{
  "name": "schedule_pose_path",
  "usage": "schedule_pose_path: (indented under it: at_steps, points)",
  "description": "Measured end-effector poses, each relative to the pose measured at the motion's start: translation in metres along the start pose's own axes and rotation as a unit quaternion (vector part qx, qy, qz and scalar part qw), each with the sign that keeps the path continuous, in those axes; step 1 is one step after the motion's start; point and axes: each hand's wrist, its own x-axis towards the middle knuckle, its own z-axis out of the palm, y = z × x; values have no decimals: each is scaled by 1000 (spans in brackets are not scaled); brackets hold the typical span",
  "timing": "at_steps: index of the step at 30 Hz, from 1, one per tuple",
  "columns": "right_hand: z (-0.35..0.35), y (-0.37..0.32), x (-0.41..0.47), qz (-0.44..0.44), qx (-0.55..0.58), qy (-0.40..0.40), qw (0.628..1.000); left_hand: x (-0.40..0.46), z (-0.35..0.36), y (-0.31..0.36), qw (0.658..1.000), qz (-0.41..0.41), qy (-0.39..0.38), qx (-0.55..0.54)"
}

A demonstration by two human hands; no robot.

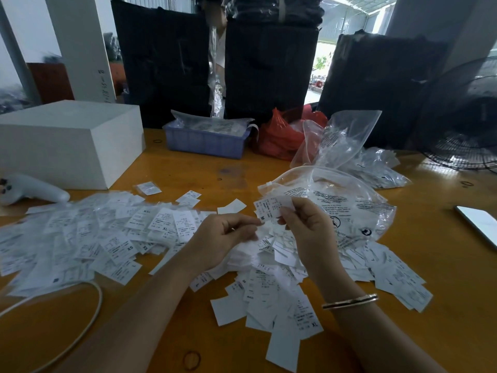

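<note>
Right hand (301,227) pinches M label (266,210) above label heap (271,267) on bench (443,265). Left hand (220,238), fingers curled, pinches the label's lower corner.

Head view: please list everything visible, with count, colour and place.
held label: one, white, between both hands
loose labels: many, white, across table
clear bags: several, transparent, centre right
red bag: one, red, back centre
basket: one, blue, back centre
box: one, white, back left
handheld device: one, white, left edge
cable: one, white, front left
rubber bands: few, dark, scattered
phone: one, shiny, right edge
fan: one, black, back right
bundles: three, black, behind table
table: one, orange, underneath everything
bracelet: one, gold, right wrist
left hand: pinches held label
right hand: pinches held label
</note>
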Motion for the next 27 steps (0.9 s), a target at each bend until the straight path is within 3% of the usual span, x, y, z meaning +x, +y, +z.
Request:
schedule_pose_path:
  at_steps: [18,27]
  points:
    - [2,3,-2,16,40,-50,998,-1,-1,1,1000,3,1,17]
    - [1,4,0,26,65,-15,997,0,2,0,1000,-5,6,-13]
